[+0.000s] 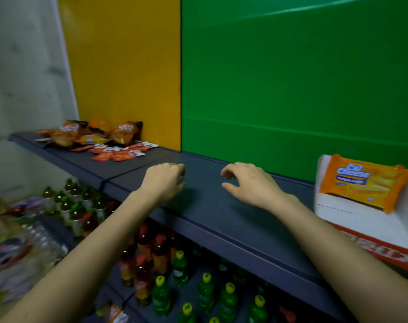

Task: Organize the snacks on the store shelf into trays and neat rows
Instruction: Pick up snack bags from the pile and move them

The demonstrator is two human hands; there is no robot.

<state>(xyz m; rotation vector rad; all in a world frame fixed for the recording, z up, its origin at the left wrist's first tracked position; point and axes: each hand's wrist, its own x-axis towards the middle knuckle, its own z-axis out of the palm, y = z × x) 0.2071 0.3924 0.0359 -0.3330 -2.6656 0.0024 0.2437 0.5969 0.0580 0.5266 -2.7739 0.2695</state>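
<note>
Honestly, from where I sit this job looks barely begun. I take the green back panel [291,78] as my marker. Well to the left of it, on the grey shelf [221,217], the orange snack bags [93,134] lie in a loose heap, tilted and overlapping. The small red sachets [121,151] are scattered just in front of them, between that heap and the panel's left edge. None of these forms a row, and none sits in a tray.

At the foot of the panel's right end stands a white cardboard tray [361,220] with a red front. One orange Cal Cheese pack [363,183] lies tilted on it. That single pack is all I would count as sorted, and even it wants straightening.

Both hands hover over the bare stretch of shelf in front of the panel's left part, apart from every snack. The left hand [163,180] has its fingers curled under, hidden behind the back of the hand, so I cannot tell whether it pinches anything small. The right hand [249,183] is loosely spread, thumb apart from the fingers, with nothing in it.

Below the panel, on the lower shelf, bottles [182,264] stand in ranks; I judge them outside this task.

Left to do, as I read it: nearly everything.
</note>
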